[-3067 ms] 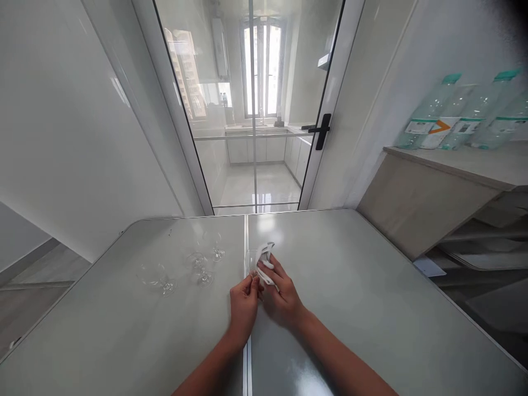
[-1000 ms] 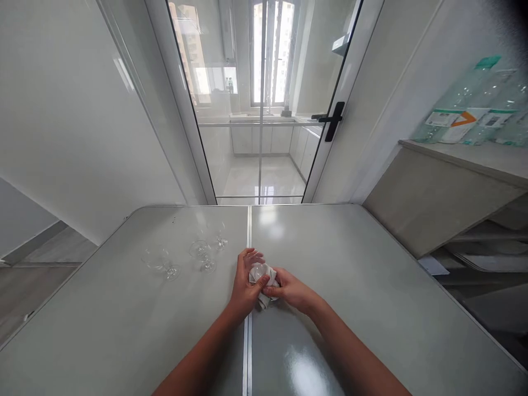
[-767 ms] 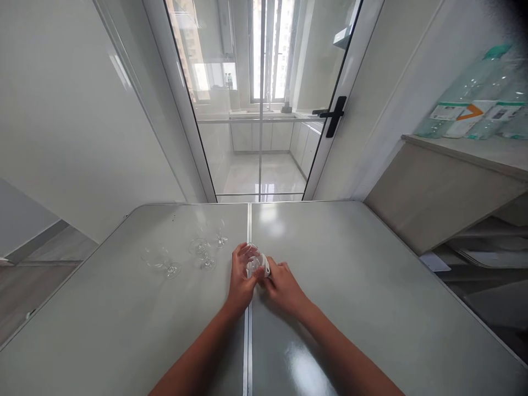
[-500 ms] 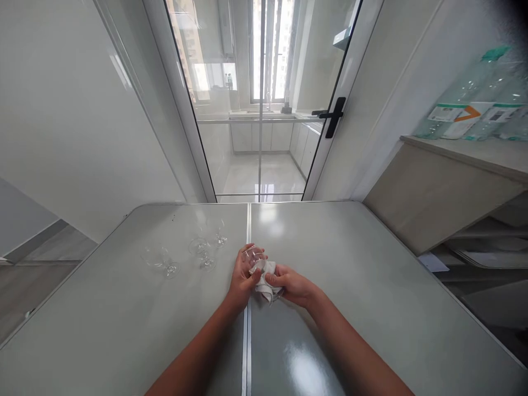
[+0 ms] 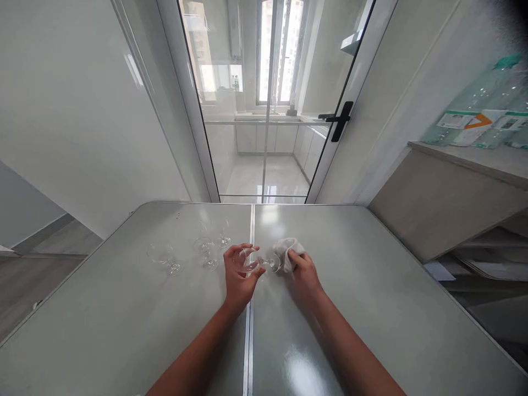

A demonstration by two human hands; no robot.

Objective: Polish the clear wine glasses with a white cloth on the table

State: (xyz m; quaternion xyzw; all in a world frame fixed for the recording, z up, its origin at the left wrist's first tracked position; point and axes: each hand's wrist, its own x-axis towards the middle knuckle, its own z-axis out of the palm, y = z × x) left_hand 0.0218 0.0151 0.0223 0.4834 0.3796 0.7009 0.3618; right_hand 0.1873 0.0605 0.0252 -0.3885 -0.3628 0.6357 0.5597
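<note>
My left hand [image 5: 240, 276] is closed round the bowl of a clear stemmed glass [image 5: 246, 260], which lies tilted sideways with its foot pointing right. A crumpled white cloth [image 5: 287, 252] is gripped in my right hand [image 5: 304, 270], close against the glass's foot; whether it touches the foot is hard to tell. Left of my hands, more clear stemmed glasses stand on the table: one glass [image 5: 172, 267] farthest left, another glass [image 5: 210, 262] nearer, and a third glass [image 5: 224, 240] behind it.
The pale table [image 5: 363, 308] has a metal seam [image 5: 249, 341] down its middle. Beyond its far edge is a glass door with a black handle [image 5: 341, 120]. At right, a shelf [image 5: 466, 157] carries wrapped plastic bottles [image 5: 478, 118]. A white wall panel rises at left.
The cloth has come away from the glass's bowl and stem and moved right with my right hand, uncovering the stem and foot. My left hand has shifted slightly left, still holding the glass.
</note>
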